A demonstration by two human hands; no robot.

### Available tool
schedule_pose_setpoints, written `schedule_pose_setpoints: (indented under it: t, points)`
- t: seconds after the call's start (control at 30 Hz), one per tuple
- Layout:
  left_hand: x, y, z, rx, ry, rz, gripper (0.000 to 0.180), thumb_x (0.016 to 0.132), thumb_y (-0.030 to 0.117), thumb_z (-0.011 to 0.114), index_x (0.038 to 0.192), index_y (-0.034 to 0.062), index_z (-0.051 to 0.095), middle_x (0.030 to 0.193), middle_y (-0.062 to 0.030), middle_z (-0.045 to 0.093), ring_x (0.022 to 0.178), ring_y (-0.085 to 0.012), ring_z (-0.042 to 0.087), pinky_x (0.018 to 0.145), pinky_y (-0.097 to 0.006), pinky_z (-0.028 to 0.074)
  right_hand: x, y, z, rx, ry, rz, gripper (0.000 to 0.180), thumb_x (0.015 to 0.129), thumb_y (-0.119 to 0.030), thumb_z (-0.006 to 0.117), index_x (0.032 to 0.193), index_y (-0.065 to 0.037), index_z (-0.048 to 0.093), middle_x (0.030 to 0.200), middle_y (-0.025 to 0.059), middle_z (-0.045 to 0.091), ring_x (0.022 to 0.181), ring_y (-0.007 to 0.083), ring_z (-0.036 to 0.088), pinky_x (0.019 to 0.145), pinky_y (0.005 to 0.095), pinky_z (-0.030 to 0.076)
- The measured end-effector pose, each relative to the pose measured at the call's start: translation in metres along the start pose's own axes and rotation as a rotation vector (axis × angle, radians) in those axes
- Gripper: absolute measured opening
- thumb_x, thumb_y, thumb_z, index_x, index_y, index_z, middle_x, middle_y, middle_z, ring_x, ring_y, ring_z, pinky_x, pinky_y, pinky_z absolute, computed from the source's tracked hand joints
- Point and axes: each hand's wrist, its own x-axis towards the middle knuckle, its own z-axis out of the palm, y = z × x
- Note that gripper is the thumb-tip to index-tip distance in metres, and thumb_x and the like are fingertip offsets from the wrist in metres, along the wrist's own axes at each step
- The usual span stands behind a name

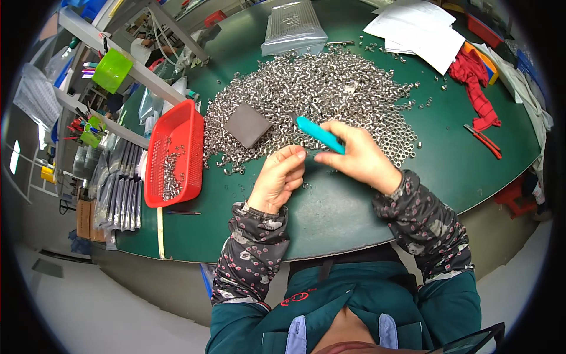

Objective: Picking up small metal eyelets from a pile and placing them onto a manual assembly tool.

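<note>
Head view shows a green table bearing a broad pile of small metal rings. Left of the pile stands a red basket with more metal pieces in it; white papers lie beyond the pile's far right edge, a clear bag just behind it, and a red cloth to its right. Both hands are at the pile's near edge: the right hand is clamped on a teal tool, which slants over that edge; the left hand has curled fingers, thumb and forefinger close together, but whether they grip anything I cannot tell. A grey block rests on the pile's left part. Well right of the pile lies a red-handled cutter.
</note>
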Motion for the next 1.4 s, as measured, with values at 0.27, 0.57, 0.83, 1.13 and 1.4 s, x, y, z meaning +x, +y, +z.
schedule_pose_setpoints:
  t: [0.27,0.57,0.83,1.13,1.4]
  points:
    - [-0.006,-0.001,0.002,-0.012,-0.095,-0.06,0.007,0.083,0.011,0.05,0.087,0.0062,0.051,0.062,0.0061,0.04,0.044,0.0004,0.028,0.036,-0.013,0.021,-0.002,-0.009,0.009,-0.082,-0.071,-0.078,0.019,0.065,-0.007,0.064,0.081,-0.003,0.054,0.072,0.0103,0.055,0.066,0.0222,0.057,0.059,0.0286,0.043]
    - [-0.006,-0.008,0.003,-0.113,-0.105,-0.016,0.015,0.085,0.017,0.048,0.095,0.0067,0.05,0.069,0.0013,0.044,0.046,-0.0006,0.031,0.037,-0.012,0.023,-0.005,-0.008,0.013,0.221,-0.094,0.034,0.011,0.073,-0.004,0.058,0.082,0.0,0.054,0.071,0.0031,0.056,0.069,0.0074,0.054,0.06,0.0237,0.043]
    - [-0.004,-0.008,-0.001,-0.164,-0.134,-0.008,0.012,0.085,0.016,0.047,0.092,0.0066,0.049,0.072,-0.0006,0.046,0.047,-0.0013,0.031,0.036,-0.013,0.023,-0.005,-0.009,0.013,0.108,-0.066,-0.006,0.016,0.071,-0.004,0.059,0.086,-0.002,0.052,0.075,0.0092,0.056,0.068,0.0178,0.058,0.061,0.0266,0.044]
    - [-0.001,0.004,-0.017,-0.276,-0.065,0.182,0.006,0.083,0.008,0.044,0.088,0.0053,0.047,0.075,-0.0054,0.047,0.047,-0.0039,0.032,0.035,-0.015,0.023,-0.003,-0.008,-0.001,-0.024,-0.067,0.037,0.03,0.071,-0.017,0.06,0.095,-0.004,0.048,0.078,0.0112,0.057,0.07,0.0235,0.057,0.062,0.031,0.044]
    - [-0.001,0.009,-0.024,-0.229,-0.017,0.297,0.014,0.087,0.014,0.042,0.09,0.0044,0.051,0.073,-0.0026,0.046,0.047,-0.0031,0.031,0.035,-0.014,0.022,-0.003,-0.008,-0.004,-0.182,-0.167,-0.021,0.027,0.073,-0.021,0.057,0.094,-0.006,0.053,0.081,0.0129,0.058,0.073,0.0272,0.058,0.064,0.0339,0.045]
